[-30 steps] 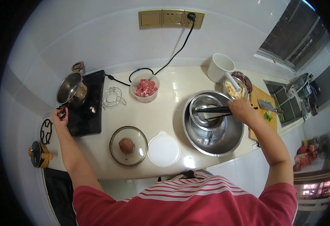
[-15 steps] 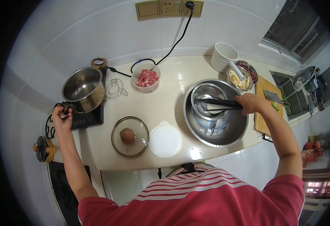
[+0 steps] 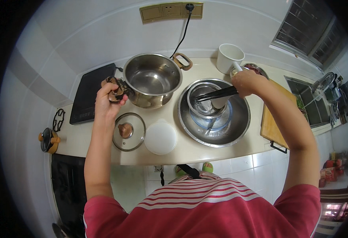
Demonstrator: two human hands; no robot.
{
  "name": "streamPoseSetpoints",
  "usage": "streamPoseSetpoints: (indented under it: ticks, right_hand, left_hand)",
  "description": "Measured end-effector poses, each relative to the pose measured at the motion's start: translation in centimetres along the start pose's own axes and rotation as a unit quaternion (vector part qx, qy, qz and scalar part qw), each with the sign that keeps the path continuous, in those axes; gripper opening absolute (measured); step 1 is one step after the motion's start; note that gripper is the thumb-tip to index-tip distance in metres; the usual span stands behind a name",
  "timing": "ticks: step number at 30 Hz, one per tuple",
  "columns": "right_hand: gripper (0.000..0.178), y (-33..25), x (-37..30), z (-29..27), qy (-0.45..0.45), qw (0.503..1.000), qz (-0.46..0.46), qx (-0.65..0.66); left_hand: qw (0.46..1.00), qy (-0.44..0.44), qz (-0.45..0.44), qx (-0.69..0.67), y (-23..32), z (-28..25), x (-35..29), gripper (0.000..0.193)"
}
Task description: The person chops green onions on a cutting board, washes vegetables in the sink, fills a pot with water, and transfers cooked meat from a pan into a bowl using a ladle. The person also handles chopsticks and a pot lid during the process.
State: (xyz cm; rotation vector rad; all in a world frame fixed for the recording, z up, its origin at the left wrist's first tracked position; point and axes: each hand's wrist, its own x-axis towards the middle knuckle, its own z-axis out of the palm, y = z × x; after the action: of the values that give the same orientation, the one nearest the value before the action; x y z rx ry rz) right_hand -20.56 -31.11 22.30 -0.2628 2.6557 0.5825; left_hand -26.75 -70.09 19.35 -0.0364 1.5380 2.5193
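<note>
My left hand is closed round a brown side handle of a steel pot. The pot hangs above the counter, right of the black induction cooker, and looks empty inside. My right hand grips black sticks that look like chopsticks. Their tips reach into a small steel bowl, which sits inside a large steel basin. Beside the sticks is a white piece whose kind I cannot make out. The counter below the pot is hidden.
A glass lid with a brown knob and a round white lid lie near the front edge. Behind the basin stands a white jug. At the right are a wooden board and a sink.
The pot has been lifted off the induction cooker and carried right, toward the basin. It now covers the bowl of raw meat and the wire stand. My right hand still grips the sticks.
</note>
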Motion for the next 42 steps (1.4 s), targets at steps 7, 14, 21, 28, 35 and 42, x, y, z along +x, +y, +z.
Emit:
streamPoseSetpoints:
  ticks: [7, 14, 21, 28, 35, 42]
  right_hand:
    - [0.027, 0.8, -1.3, 0.8, 0.035, 0.938, 0.022, 0.345]
    - [0.021, 0.2, -1.8, 0.6, 0.096, 0.858, 0.033, 0.503]
    - [0.019, 0.2, -0.8, 1.1, 0.166, 0.822, 0.027, 0.544]
    - [0.021, 0.2, -0.4, 2.8, 0.224, 0.784, 0.061, 0.576]
    - [0.028, 0.6, -0.5, 7.5, 0.228, 0.701, 0.109, 0.667]
    - [0.043, 1.0, -2.2, 10.8, 0.046, 0.747, 0.104, 0.655]
  left_hand:
    - [0.995, -0.071, 0.032, 0.061, -2.3, 6.5, -1.2, 0.007]
    - [0.989, -0.096, 0.048, 0.104, -4.0, 10.4, -1.9, 0.006]
    - [0.984, -0.107, 0.071, 0.123, -4.5, 12.6, -2.9, 0.005]
    - [0.977, -0.112, 0.101, 0.154, -4.6, 13.3, -3.0, 0.015]
    - [0.967, -0.090, 0.141, 0.193, -4.8, 14.2, -3.9, 0.019]
    - [0.960, -0.079, 0.148, 0.224, -5.0, 14.7, -4.0, 0.018]
